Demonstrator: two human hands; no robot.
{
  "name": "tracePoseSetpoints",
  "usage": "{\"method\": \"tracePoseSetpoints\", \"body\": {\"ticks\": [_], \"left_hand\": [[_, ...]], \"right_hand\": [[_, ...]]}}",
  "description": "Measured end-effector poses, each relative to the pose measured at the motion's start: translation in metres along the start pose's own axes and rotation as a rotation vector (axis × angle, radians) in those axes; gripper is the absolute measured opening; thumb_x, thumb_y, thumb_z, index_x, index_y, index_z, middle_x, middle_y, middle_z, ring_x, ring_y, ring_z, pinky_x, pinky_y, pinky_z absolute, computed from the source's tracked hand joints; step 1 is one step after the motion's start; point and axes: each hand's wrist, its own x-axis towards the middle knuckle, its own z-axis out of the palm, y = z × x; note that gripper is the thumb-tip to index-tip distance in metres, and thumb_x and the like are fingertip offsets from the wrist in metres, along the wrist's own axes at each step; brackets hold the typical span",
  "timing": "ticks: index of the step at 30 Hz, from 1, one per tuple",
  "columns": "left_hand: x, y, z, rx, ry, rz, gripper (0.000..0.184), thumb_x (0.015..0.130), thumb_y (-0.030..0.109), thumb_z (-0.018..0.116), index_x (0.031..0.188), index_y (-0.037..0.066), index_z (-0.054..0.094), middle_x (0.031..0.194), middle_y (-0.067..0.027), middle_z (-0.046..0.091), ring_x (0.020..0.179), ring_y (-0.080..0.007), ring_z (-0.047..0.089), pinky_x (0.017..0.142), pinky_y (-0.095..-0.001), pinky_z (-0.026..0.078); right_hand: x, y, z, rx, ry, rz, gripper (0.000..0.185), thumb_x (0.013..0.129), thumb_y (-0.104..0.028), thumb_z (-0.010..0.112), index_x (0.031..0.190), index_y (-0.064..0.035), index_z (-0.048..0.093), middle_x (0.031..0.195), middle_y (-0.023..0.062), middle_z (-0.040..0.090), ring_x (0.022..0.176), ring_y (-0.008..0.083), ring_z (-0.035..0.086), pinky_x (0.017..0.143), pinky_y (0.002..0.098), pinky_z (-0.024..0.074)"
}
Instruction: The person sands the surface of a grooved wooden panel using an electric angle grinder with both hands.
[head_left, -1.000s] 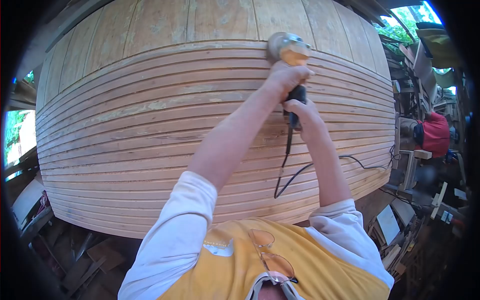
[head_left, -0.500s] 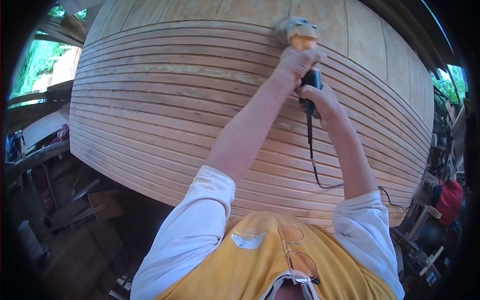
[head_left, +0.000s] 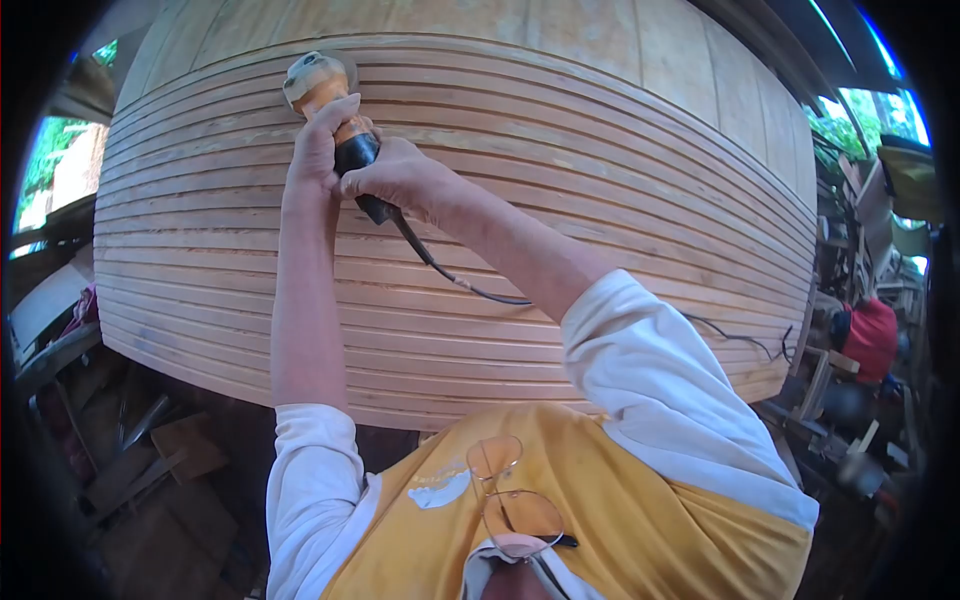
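Both my hands are wrapped round a corded angle grinder (head_left: 322, 92) with a metal head, an orange body and a black rear handle. My left hand (head_left: 316, 150) is closed on the orange body, just behind the head. Further back, my right hand (head_left: 392, 178) grips the black handle. The grinder's round disc is partly hidden by the head, at the upper left of a large grooved wooden panel (head_left: 560, 190). From the handle a black cord (head_left: 425, 255) trails right across the slats and passes beneath my right forearm.
Smooth wide boards (head_left: 570, 30) border the slats along the far side. Wood offcuts (head_left: 190, 445) lie in the dark at lower left. A red cloth-like item (head_left: 870, 340) and more scraps are on the right. Eyeglasses (head_left: 520, 515) hang on my yellow shirt.
My two hands have carried the grinder from the upper middle of the panel to its upper left, and the cord has swung along. The grip stays on the tool.
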Motion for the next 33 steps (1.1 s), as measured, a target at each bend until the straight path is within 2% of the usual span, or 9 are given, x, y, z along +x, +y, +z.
{"method": "tracePoseSetpoints", "body": {"ticks": [6,7,10,14,16,18,24,29,33], "left_hand": [[-0.028,-0.140,0.135,0.188,-0.223,-0.052,0.026,0.079,0.016,0.085,0.095,0.011,0.065,0.077,0.0002,0.063,0.061,-0.0129,0.063,0.057,-0.0301,0.054],[-0.041,-0.165,0.164,0.273,-0.269,-0.116,0.029,0.082,0.018,0.084,0.100,0.008,0.064,0.080,-0.0021,0.065,0.065,-0.0140,0.066,0.061,-0.0304,0.056],[-0.049,-0.269,0.247,0.305,-0.458,-0.166,0.026,0.079,0.018,0.086,0.094,0.010,0.066,0.076,-0.0004,0.064,0.063,-0.0120,0.063,0.058,-0.0291,0.053],[-0.079,-0.372,0.345,0.346,-0.559,-0.280,0.021,0.074,0.016,0.086,0.086,0.009,0.069,0.082,-0.0017,0.069,0.071,-0.0117,0.064,0.064,-0.0313,0.053],[-0.088,-0.397,0.377,0.551,-0.601,-0.255,0.039,0.069,0.025,0.088,0.099,0.004,0.074,0.093,-0.0081,0.075,0.082,-0.0172,0.070,0.075,-0.0333,0.057],[-0.098,-0.409,0.389,0.603,-0.639,-0.233,0.032,0.071,0.023,0.086,0.094,0.007,0.071,0.088,-0.0047,0.071,0.077,-0.0150,0.065,0.071,-0.0320,0.054],[-0.104,-0.355,0.327,0.538,-0.564,-0.186,0.029,0.074,0.022,0.085,0.094,0.009,0.069,0.086,-0.0013,0.068,0.077,-0.0128,0.063,0.070,-0.0308,0.053],[-0.081,-0.242,0.215,0.271,-0.311,-0.086,0.026,0.075,0.017,0.085,0.091,0.012,0.065,0.077,0.0025,0.061,0.063,-0.0077,0.056,0.059,-0.0268,0.048],[-0.068,-0.132,0.103,0.092,-0.169,0.070,0.025,0.079,0.014,0.084,0.095,0.009,0.066,0.080,-0.0006,0.064,0.066,-0.0124,0.063,0.062,-0.0279,0.053]], "right_hand": [[-0.126,0.062,-0.123,0.031,0.236,0.152,0.028,0.075,-0.017,0.077,0.099,-0.0056,0.070,0.082,0.0026,0.066,0.071,0.0127,0.061,0.063,0.0296,0.0486],[-0.156,0.071,-0.146,0.094,0.287,0.110,0.029,0.075,-0.018,0.076,0.101,-0.0057,0.070,0.083,0.0021,0.065,0.072,0.0127,0.061,0.064,0.0292,0.0483],[-0.252,0.099,-0.218,0.166,0.473,0.030,0.036,0.076,-0.026,0.075,0.104,-0.0048,0.067,0.083,0.0014,0.063,0.072,0.0125,0.060,0.063,0.0280,0.0477],[-0.345,0.134,-0.301,0.210,0.735,0.140,0.030,0.080,-0.023,0.074,0.103,-0.0055,0.066,0.080,0.0014,0.063,0.067,0.0129,0.060,0.061,0.0282,0.0492],[-0.373,0.138,-0.317,0.235,0.826,0.132,0.030,0.080,-0.023,0.074,0.103,-0.0062,0.067,0.082,0.0015,0.063,0.069,0.0127,0.061,0.063,0.0293,0.0500],[-0.391,0.143,-0.323,0.252,0.874,0.153,0.030,0.080,-0.023,0.073,0.104,-0.0066,0.067,0.085,0.0015,0.064,0.071,0.0127,0.061,0.064,0.0303,0.0508],[-0.349,0.129,-0.264,0.273,0.765,0.139,0.028,0.080,-0.021,0.072,0.102,-0.0064,0.066,0.083,0.0013,0.063,0.071,0.0138,0.062,0.064,0.0298,0.0508],[-0.243,0.096,-0.185,0.084,0.409,0.166,0.034,0.077,-0.025,0.074,0.102,-0.0045,0.066,0.078,0.0026,0.061,0.065,0.0143,0.060,0.059,0.0297,0.0497],[-0.136,0.051,-0.092,-0.113,0.134,0.200,0.033,0.073,-0.029,0.078,0.093,-0.0041,0.068,0.074,0.0044,0.063,0.063,0.0143,0.059,0.057,0.0297,0.0482]]}}
